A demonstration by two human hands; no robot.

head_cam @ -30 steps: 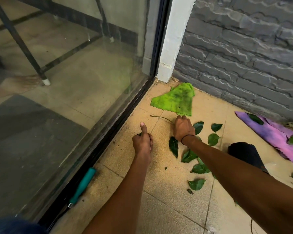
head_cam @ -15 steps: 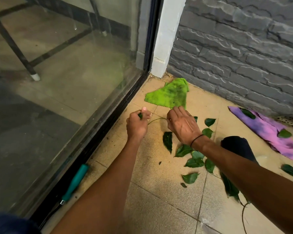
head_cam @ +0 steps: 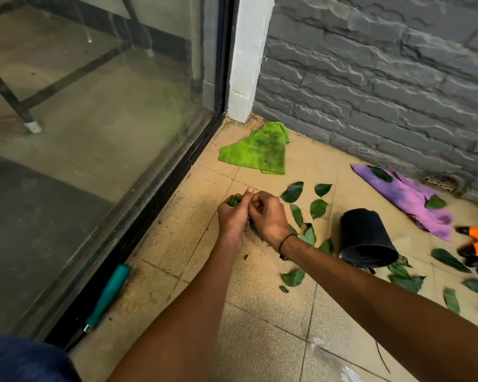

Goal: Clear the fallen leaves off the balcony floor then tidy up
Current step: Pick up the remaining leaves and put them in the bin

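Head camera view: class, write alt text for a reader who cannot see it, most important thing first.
Two bare hands meet above a tiled balcony floor, the left hand clutching green leaves and the right hand touching it. More loose leaves lie around a tipped black pot, with a green cloth and a purple cloth near the grey brick wall.

No lettering, label, brand mark, number or sign can be read anywhere on this balcony corner.
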